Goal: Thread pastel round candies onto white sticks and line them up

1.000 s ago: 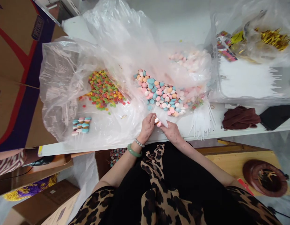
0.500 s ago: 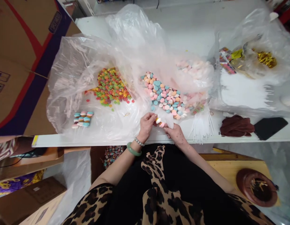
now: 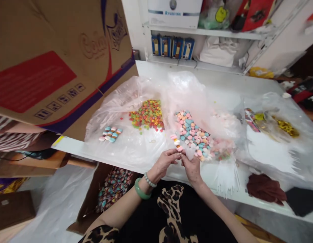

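A candy skewer [image 3: 176, 142] with pink, white and orange-yellow pieces points up and away from me. My left hand [image 3: 166, 162] pinches around its lower end. At the same end, the fingers of my right hand [image 3: 193, 169] are closed, touching my left fingertips. A translucent whitish film [image 3: 190, 152] shows at my right thumb. Just beyond lie pastel candies [image 3: 193, 133] in pink, blue, white and orange. Colourful ring-shaped gummies [image 3: 146, 116] are heaped further left. Several candy skewers [image 3: 110, 134] rest side by side on the clear plastic.
White sticks [image 3: 226, 177] lie at the table's front edge, beside a brown cloth [image 3: 265, 188] and a black flat piece [image 3: 302, 201]. A big carton [image 3: 65, 60] stands at the left. Below the table, an open box [image 3: 86, 202] holds many wrapped-looking candies.
The view has tilted up and turned, bringing the back shelves into sight. Both hands have come together at the skewer's lower end, and its candies now stick out beyond my fingers.
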The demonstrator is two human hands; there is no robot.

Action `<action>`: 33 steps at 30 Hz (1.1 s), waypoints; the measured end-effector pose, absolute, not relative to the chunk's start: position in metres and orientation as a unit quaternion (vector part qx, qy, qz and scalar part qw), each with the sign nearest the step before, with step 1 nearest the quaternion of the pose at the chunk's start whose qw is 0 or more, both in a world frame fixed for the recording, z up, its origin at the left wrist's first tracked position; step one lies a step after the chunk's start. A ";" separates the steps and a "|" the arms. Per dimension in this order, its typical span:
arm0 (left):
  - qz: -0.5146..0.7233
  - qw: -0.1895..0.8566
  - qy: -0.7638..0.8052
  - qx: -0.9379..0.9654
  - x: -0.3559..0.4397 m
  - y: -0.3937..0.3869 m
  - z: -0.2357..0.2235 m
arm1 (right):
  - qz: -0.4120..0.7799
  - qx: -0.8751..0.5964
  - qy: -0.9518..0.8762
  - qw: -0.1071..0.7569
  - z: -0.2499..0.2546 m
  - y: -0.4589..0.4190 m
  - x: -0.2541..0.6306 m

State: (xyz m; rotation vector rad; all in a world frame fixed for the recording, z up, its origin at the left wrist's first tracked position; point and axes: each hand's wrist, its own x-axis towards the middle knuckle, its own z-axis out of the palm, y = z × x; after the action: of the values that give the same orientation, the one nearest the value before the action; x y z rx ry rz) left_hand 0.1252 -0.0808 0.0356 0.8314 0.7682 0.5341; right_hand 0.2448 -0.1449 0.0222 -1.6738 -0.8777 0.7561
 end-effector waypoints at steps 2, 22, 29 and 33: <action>0.288 0.812 0.340 0.378 0.122 -0.081 0.041 | 0.245 -0.717 -0.429 0.492 0.022 -0.138 0.232; 0.483 0.767 0.342 0.248 0.068 -0.025 0.051 | 0.184 -0.692 -0.573 0.399 0.021 -0.101 0.186; 0.481 0.773 0.357 0.209 0.060 -0.017 0.048 | 0.234 -0.689 -0.570 0.382 0.017 -0.096 0.186; 0.484 0.756 0.398 0.190 0.054 -0.012 0.047 | 0.297 -0.689 -0.553 0.363 0.019 -0.094 0.174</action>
State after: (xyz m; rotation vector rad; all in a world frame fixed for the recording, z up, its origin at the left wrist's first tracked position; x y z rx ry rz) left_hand 0.0538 -0.0124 0.0468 0.4140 0.8688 1.0544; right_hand 0.1738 -0.0936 0.0187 -1.7725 -1.4235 0.7633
